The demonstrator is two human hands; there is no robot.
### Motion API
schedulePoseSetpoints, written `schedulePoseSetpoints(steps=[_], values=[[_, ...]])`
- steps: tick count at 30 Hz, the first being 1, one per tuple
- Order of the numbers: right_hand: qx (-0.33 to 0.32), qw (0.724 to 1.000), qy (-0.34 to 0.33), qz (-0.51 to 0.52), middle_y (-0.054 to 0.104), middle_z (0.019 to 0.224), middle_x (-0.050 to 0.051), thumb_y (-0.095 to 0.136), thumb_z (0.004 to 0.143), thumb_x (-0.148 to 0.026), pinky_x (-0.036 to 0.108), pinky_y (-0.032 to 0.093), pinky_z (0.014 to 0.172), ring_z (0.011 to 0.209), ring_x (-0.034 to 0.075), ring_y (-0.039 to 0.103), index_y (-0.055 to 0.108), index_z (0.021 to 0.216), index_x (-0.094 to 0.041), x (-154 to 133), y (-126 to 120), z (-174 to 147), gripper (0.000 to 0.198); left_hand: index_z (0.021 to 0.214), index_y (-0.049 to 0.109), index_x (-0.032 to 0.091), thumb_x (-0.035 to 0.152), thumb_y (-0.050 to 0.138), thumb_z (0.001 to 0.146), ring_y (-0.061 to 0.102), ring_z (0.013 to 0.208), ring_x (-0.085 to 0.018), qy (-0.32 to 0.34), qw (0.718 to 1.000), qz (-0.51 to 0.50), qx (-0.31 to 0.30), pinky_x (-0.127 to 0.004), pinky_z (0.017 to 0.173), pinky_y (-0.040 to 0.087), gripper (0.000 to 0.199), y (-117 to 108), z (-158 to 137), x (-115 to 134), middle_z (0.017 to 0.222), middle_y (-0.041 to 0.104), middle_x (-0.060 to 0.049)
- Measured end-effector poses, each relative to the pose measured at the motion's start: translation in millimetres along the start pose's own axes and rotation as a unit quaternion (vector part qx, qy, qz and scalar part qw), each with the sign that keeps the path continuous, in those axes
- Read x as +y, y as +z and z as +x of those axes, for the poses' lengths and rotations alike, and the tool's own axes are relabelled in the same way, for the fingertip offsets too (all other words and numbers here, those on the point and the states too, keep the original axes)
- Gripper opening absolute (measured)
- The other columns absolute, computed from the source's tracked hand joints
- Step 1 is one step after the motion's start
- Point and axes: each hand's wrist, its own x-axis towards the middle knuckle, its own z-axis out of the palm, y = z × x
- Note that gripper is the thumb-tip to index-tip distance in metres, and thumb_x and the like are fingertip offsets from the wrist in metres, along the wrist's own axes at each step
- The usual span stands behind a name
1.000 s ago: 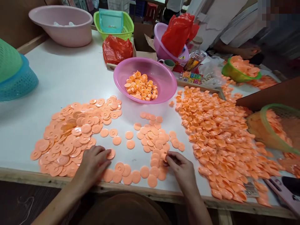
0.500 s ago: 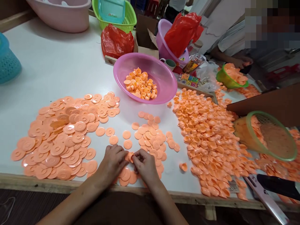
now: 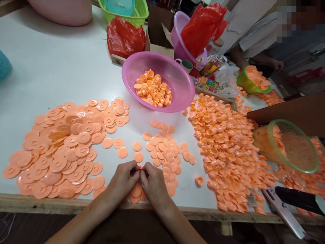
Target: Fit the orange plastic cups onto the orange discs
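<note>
My left hand [image 3: 125, 177] and my right hand [image 3: 153, 181] meet near the table's front edge, both closed with thumbs and fingertips pinched together. Between them is a small orange plastic piece [image 3: 140, 167], mostly hidden by the fingers. Small flat orange discs [image 3: 166, 148] lie just beyond and beside my right hand, and some show under both hands. To the left spreads a heap of larger orange discs with ring centres [image 3: 66, 152]. A pink basin [image 3: 180, 81] farther back holds several small orange cup-shaped pieces [image 3: 152, 88]. One loose orange cup piece [image 3: 199, 181] lies to the right.
A large pile of orange cup pieces [image 3: 225, 152] covers the right side. Beyond it a green-rimmed basket [image 3: 291, 145] lies tipped. A long metal tool with a black handle [image 3: 284, 210] rests at the front right edge. A red bag [image 3: 125, 37] and cardboard box [image 3: 161, 32] stand behind. Another person stands at far right.
My hands have drawn closer together, and the orange piece between them is now more covered by fingers. The view has shifted slightly. The other person's hand at far right has moved away from the green bowl.
</note>
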Motion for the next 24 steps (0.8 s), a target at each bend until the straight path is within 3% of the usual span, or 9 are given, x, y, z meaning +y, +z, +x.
schedulePoseSetpoints(steps=[6,10,11,13,15,16,19,21,24], values=[[0.016,0.999,0.002,0.052,0.06,0.064,0.001,0.048,0.082,-0.014,0.025,0.036,0.056,0.059,0.015,0.054,0.045,0.067,-0.022,-5,8,4,0.017,0.065,0.054,0.018,0.026,0.053,0.079,0.047,0.058,-0.01,0.024,0.999,0.001,0.023,-0.022,0.056,0.037,0.016,2,-3,-11,0.059,0.055,0.005],[-0.061,0.978,0.053,0.193,0.064,0.066,0.001,0.054,0.085,-0.028,0.026,0.044,0.051,0.054,0.016,0.059,0.064,0.082,-0.02,8,-17,-2,0.013,0.064,0.055,0.019,0.025,0.055,0.075,0.05,0.053,-0.011,0.038,0.997,0.021,0.065,-0.022,0.052,0.038,0.013,-1,-4,-5,0.055,0.056,0.005],[-0.041,0.976,0.06,0.204,0.067,0.07,0.002,0.055,0.085,-0.033,0.027,0.046,0.053,0.056,0.017,0.06,0.067,0.089,-0.02,19,-30,-7,0.019,0.064,0.056,0.019,0.026,0.055,0.075,0.051,0.05,-0.011,0.037,0.996,0.013,0.074,-0.022,0.05,0.038,0.013,-5,0,3,0.053,0.055,0.005],[0.088,0.982,0.066,0.156,0.07,0.082,0.006,0.056,0.084,-0.041,0.032,0.051,0.062,0.067,0.02,0.064,0.07,0.097,-0.019,49,-62,-18,0.029,0.067,0.058,0.019,0.029,0.057,0.077,0.051,0.045,-0.01,0.039,0.994,-0.018,0.1,-0.021,0.045,0.039,0.014,-19,18,32,0.05,0.054,0.005],[0.24,0.967,0.072,0.038,0.07,0.094,0.012,0.054,0.083,-0.044,0.038,0.052,0.073,0.08,0.025,0.065,0.072,0.097,-0.017,87,-95,-32,0.036,0.071,0.061,0.018,0.03,0.06,0.078,0.053,0.044,-0.01,0.065,0.986,-0.057,0.145,-0.021,0.044,0.042,0.014,-39,47,76,0.053,0.057,0.005],[0.282,0.956,0.079,-0.027,0.069,0.098,0.014,0.054,0.08,-0.043,0.041,0.052,0.078,0.085,0.027,0.064,0.073,0.098,-0.016,106,-109,-38,0.038,0.073,0.062,0.017,0.028,0.062,0.077,0.055,0.045,-0.01,0.106,0.977,-0.066,0.174,-0.021,0.045,0.044,0.012,-49,64,101,0.055,0.058,0.004],[0.281,0.943,0.106,-0.146,0.068,0.099,0.017,0.055,0.073,-0.041,0.047,0.049,0.086,0.094,0.032,0.062,0.076,0.097,-0.015,152,-132,-52,0.041,0.093,0.065,0.015,0.027,0.067,0.076,0.06,0.051,-0.012,0.172,0.954,-0.105,0.223,-0.024,0.05,0.05,0.02,-76,105,160,0.065,0.062,0.002],[0.257,0.947,0.117,-0.15,0.069,0.095,0.016,0.054,0.073,-0.042,0.047,0.049,0.087,0.093,0.032,0.063,0.077,0.093,-0.015,168,-131,-56,0.041,0.096,0.066,0.016,0.028,0.067,0.077,0.062,0.055,-0.013,0.188,0.96,-0.051,0.203,-0.027,0.054,0.052,0.023,-87,113,169,0.068,0.064,0.0],[0.271,0.947,0.12,-0.128,0.07,0.095,0.015,0.052,0.076,-0.047,0.045,0.05,0.083,0.087,0.029,0.065,0.076,0.094,-0.015,174,-122,-58,0.044,0.087,0.071,0.019,0.026,0.064,0.079,0.063,0.069,-0.017,0.201,0.952,0.169,0.159,-0.032,0.067,0.051,0.013,-98,93,126,0.076,0.069,-0.003]])
